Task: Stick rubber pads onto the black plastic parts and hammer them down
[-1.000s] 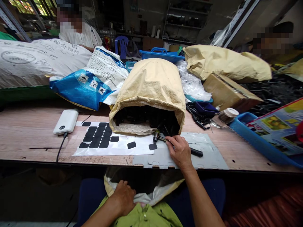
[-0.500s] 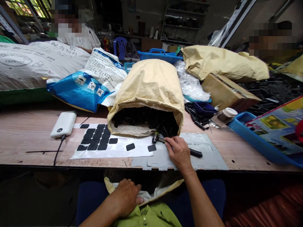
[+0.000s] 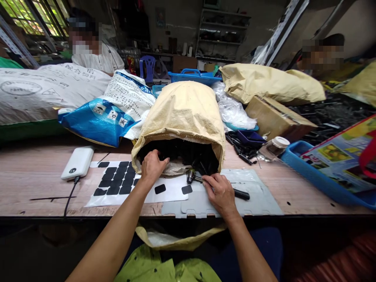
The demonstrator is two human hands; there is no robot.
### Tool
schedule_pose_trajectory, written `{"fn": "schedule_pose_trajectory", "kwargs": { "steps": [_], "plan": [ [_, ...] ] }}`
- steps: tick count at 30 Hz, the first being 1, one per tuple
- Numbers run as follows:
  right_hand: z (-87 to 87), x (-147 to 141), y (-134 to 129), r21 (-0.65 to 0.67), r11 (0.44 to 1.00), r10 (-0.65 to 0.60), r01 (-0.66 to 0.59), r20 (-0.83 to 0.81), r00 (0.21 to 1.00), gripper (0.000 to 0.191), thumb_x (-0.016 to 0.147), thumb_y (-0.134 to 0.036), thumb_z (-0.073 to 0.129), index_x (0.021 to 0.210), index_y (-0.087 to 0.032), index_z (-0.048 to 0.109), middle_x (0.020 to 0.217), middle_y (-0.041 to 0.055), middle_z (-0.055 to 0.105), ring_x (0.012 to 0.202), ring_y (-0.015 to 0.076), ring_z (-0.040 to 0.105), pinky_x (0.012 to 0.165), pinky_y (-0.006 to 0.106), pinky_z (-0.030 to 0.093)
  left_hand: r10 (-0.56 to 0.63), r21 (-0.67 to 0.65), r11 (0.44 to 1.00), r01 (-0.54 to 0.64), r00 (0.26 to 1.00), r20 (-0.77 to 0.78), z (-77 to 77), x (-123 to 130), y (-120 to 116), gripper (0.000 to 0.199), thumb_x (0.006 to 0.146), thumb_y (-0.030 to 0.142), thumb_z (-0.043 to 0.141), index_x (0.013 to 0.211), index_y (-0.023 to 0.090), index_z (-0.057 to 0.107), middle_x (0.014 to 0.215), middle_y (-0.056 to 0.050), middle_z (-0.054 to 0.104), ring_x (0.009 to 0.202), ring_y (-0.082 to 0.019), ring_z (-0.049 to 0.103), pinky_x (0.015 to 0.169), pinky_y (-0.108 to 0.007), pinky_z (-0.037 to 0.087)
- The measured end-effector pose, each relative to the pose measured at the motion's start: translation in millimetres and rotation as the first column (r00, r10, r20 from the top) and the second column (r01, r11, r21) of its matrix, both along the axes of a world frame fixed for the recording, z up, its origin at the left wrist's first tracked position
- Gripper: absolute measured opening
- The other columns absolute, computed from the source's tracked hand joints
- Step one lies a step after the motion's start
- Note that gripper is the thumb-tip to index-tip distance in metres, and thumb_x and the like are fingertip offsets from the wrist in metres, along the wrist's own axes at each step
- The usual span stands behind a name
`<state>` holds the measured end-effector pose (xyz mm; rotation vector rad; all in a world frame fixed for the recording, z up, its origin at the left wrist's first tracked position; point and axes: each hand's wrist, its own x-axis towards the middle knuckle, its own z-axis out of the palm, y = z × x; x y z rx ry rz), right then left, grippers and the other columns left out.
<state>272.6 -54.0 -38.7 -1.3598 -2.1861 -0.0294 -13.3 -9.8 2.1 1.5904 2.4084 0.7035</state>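
Observation:
A tan sack (image 3: 185,109) lies with its mouth facing me, dark pieces (image 3: 188,150) inside. My left hand (image 3: 153,168) is at the left of the mouth, thumb apart from the fingers, some fingertips hidden against the dark opening. My right hand (image 3: 219,192) rests over a small hammer (image 3: 241,194) on a grey plastic sheet (image 3: 258,192), fingers bent together near its shaft; whether they grip the shaft or another piece is unclear. Black rounded patches (image 3: 117,182) sit on a white sheet (image 3: 138,196) at the left.
A white power bank (image 3: 78,162) with a cable lies left. On the right are a clear jar (image 3: 273,149), a blue tray (image 3: 326,176) and a wooden box (image 3: 276,117). Behind are a blue-white bag (image 3: 108,113) and two people. An open sack (image 3: 179,239) is at my lap.
My left hand has risen from my lap to the mouth of the tan sack. My right hand has stayed by the hammer. The view has shifted slightly.

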Motion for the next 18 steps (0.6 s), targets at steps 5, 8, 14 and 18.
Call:
{"fn": "schedule_pose_trajectory", "kwargs": {
  "steps": [5,8,14,18],
  "plan": [
    [-0.2,0,2,0.004,1.0,0.0,0.0,-0.004,1.0,0.021,0.098,-0.029,0.059,0.113,-0.028,0.073,0.094,0.0036,0.063,0.089,0.0205,0.053,0.083,0.033,0.04,0.046,-0.039,0.998,-0.046,0.999,-0.01,-3.4,-2,6,0.03,0.082,0.046,0.067,0.101,0.023,0.074,0.099,-0.008,0.075,0.091,-0.028,0.069,0.073,-0.033,0.047],
    [0.2,0,2,0.002,1.0,0.001,-0.001,-0.008,1.0,0.02,0.098,-0.029,0.059,0.112,-0.028,0.073,0.093,0.0036,0.063,0.088,0.0203,0.053,0.083,0.033,0.04,0.071,-0.01,0.997,-0.071,0.997,0.035,2.8,-5,-11,0.025,0.082,0.045,0.067,0.096,0.026,0.075,0.098,-0.005,0.076,0.09,-0.026,0.068,0.07,-0.032,0.045],
    [0.2,0,1,-0.003,1.0,0.0,0.0,0.0,1.0,0.021,0.098,-0.029,0.058,0.113,-0.028,0.073,0.094,0.0041,0.064,0.09,0.0207,0.052,0.083,0.033,0.04,-0.061,0.009,0.998,0.06,0.987,0.15,5.0,4,-73,0.021,0.082,0.041,0.069,0.097,0.028,0.076,0.089,0.002,0.073,0.075,-0.017,0.064,0.064,-0.027,0.039],
    [0.1,0,1,-0.009,1.0,-0.005,0.005,0.007,1.0,0.021,0.098,-0.029,0.059,0.113,-0.028,0.073,0.095,0.0039,0.064,0.091,0.0208,0.053,0.084,0.033,0.04,-0.165,-0.002,0.986,0.165,0.984,0.066,-9.3,21,-104,0.015,0.085,0.036,0.067,0.095,0.027,0.074,0.089,0.002,0.07,0.079,-0.017,0.063,0.064,-0.026,0.037]
  ]
}}
